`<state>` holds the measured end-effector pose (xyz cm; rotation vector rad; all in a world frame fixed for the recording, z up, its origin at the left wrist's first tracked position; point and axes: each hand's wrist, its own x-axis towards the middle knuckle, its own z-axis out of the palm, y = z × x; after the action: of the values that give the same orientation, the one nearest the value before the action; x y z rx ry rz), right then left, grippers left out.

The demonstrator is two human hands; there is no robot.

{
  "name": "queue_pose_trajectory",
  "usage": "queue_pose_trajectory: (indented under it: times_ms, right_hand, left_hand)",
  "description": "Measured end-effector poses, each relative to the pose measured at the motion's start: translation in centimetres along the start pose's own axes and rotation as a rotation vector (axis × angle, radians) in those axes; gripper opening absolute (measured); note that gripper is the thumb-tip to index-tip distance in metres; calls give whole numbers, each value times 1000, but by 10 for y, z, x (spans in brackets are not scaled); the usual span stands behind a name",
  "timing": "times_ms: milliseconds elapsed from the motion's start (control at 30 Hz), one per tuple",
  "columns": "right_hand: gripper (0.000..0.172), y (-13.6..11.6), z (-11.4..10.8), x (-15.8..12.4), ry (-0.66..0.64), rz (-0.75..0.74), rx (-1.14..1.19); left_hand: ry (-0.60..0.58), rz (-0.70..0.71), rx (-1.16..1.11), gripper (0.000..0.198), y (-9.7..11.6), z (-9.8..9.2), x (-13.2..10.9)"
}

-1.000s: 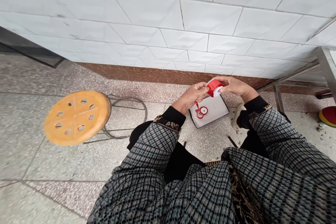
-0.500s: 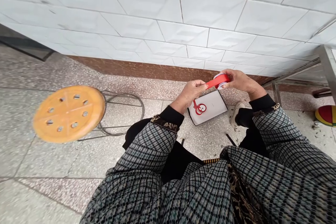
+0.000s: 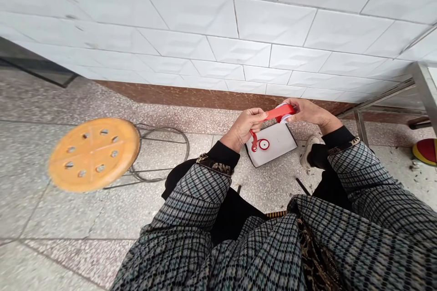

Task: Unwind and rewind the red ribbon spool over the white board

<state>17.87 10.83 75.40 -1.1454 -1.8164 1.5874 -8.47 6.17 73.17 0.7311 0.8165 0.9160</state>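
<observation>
My left hand [image 3: 246, 128] pinches a flat strip of red ribbon [image 3: 275, 113]. The strip runs across to a red ribbon spool [image 3: 286, 111], held in my right hand [image 3: 307, 113] and partly hidden by its fingers. Below my hands lies a white card [image 3: 273, 145] with a dark edge, resting on the floor. A small red ribbon ring [image 3: 264, 144] sits on the card, and a red ribbon tail [image 3: 253, 142] hangs from my left hand to the card.
To the left stands an orange round stool [image 3: 94, 154] with holes and wire legs. A shoe [image 3: 309, 152] rests beyond the card. A metal table frame [image 3: 385, 100] stands at right, with a red-and-yellow ball [image 3: 425, 152] past it. Terrazzo floor with scattered debris meets a white tiled wall.
The ribbon strip now shows between my hands, and the spool has moved right, away from my left hand. The view has shifted slightly.
</observation>
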Motion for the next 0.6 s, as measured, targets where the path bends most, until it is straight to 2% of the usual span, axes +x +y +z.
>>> queue_pose_trajectory:
  times_ms: [167, 300, 433, 600]
  right_hand:
    - [52, 0, -1, 0, -22, -10, 57]
    - [55, 0, 0, 0, -51, -25, 141]
    - [64, -3, 3, -1, -60, -71, 283]
    - [63, -5, 7, 1, -55, -83, 345]
  left_hand:
    - [28, -2, 1, 42, -8, 2, 1]
    - [-13, -11, 19, 43, -13, 4, 1]
    - [-54, 76, 30, 51, -15, 5, 1]
    - [-105, 116, -52, 54, -18, 8, 4]
